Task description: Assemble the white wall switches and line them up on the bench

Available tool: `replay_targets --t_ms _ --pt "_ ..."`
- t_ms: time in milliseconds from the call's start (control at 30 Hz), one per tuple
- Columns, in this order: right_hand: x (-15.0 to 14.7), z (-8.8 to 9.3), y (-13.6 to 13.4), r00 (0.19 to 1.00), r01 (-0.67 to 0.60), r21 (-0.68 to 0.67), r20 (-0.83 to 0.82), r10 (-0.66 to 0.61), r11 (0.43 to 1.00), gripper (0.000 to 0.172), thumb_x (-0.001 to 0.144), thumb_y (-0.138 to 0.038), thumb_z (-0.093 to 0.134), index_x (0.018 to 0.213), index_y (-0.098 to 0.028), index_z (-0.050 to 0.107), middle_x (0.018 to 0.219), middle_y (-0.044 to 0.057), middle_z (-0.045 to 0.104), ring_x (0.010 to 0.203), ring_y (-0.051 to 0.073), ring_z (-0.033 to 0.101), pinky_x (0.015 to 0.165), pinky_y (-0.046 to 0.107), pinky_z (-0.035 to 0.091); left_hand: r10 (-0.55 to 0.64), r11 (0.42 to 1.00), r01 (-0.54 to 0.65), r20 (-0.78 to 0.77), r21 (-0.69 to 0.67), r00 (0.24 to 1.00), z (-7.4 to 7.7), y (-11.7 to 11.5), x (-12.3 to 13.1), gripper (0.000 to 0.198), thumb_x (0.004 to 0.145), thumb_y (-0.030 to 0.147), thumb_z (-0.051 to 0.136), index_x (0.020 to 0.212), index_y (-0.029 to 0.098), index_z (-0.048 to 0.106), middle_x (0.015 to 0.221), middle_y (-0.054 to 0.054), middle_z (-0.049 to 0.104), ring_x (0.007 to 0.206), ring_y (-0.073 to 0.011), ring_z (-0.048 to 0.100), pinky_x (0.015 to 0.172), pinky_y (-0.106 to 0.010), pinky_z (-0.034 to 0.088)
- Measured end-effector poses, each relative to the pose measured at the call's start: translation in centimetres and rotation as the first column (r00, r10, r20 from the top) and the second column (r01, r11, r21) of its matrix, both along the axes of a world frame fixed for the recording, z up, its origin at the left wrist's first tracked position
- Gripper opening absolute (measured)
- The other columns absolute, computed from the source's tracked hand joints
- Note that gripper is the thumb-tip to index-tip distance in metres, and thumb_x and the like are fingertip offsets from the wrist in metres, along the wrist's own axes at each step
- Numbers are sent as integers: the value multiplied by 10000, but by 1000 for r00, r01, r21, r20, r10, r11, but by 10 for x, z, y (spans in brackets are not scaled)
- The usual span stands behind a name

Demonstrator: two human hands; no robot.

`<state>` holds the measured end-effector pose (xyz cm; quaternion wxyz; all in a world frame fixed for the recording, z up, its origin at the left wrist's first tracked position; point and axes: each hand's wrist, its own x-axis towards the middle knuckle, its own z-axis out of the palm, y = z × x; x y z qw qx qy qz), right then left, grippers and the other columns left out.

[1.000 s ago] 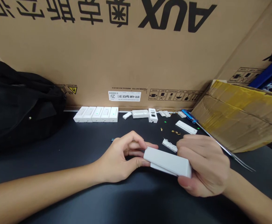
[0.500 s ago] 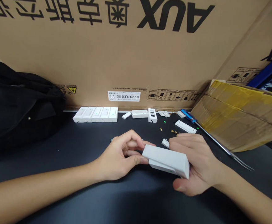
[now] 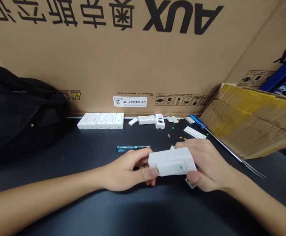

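Observation:
Both my hands hold a white plastic wall switch (image 3: pixel 172 160) above the dark table, its rocker face with a small green dot turned toward me. My left hand (image 3: pixel 129 172) grips its left end, with the thumb on the front. My right hand (image 3: pixel 208 165) wraps its right end. A small pale part (image 3: pixel 190 184) shows below my right thumb, touching neither clearly. Just beyond my left hand lies a blue-handled test screwdriver (image 3: pixel 132 148). A loose white switch cover (image 3: pixel 194 132) lies beyond my right hand.
Several assembled white switches (image 3: pixel 100 120) stand in a row along the cardboard carton (image 3: pixel 133 59) at the table's back. Small brass contacts (image 3: pixel 182 138) lie nearby. A long blue-handled screwdriver (image 3: pixel 221 144) rests against a taped box (image 3: pixel 251 119). A black bag (image 3: pixel 17 111) sits left.
The switch has turned so its rocker face points toward me, and both hands have rolled with it. The test screwdriver now shows beyond my left hand.

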<state>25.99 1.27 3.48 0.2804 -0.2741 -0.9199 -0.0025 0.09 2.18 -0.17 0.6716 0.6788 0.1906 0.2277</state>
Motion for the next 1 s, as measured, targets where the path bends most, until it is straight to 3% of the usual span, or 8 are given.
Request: replay_targets --t_ms 133,300,500,733,1000 --pt "0 -9 5 999 41 -81 33 -39 996 744 1060 -752 158 732 -199 533 672 15 579 554 138 455 593 318 309 46 998 -47 -12 -49 999 1 2 1 520 1019 687 550 976 169 558 768 -13 622 726 -147 599 730 -291 510" --pt "-5 -11 4 998 32 -174 51 -23 984 737 1043 -775 220 744 -192 555 718 26 605 628 157 473 682 348 307 64 995 -61 30 -80 998 2 4 0 511 996 669 609 925 164 569 779 -29 641 723 -147 608 718 -282 488" --pt "-7 -8 1 997 21 -195 79 -5 981 594 1073 -641 323 730 -200 526 695 10 577 616 154 453 698 364 290 49 992 -52 -34 -113 998 4 4 2 508 905 634 749 920 160 568 780 -11 623 715 -143 602 685 -267 481" --pt "-13 -10 -4 998 41 -308 -30 -53 950 594 1081 -637 376 690 -202 477 629 -15 511 580 137 437 634 334 297 108 983 -93 -88 156 990 0 4 -1 353 899 413 782 815 183 528 718 47 519 649 -104 470 597 -240 338" --pt "-19 -4 -9 994 11 -406 -96 -55 914 604 1085 -626 408 684 -189 527 621 -18 534 549 112 462 568 294 335 136 963 -104 -118 249 984 -2 3 -2 361 912 466 743 850 196 511 702 45 540 650 -114 492 596 -241 363"
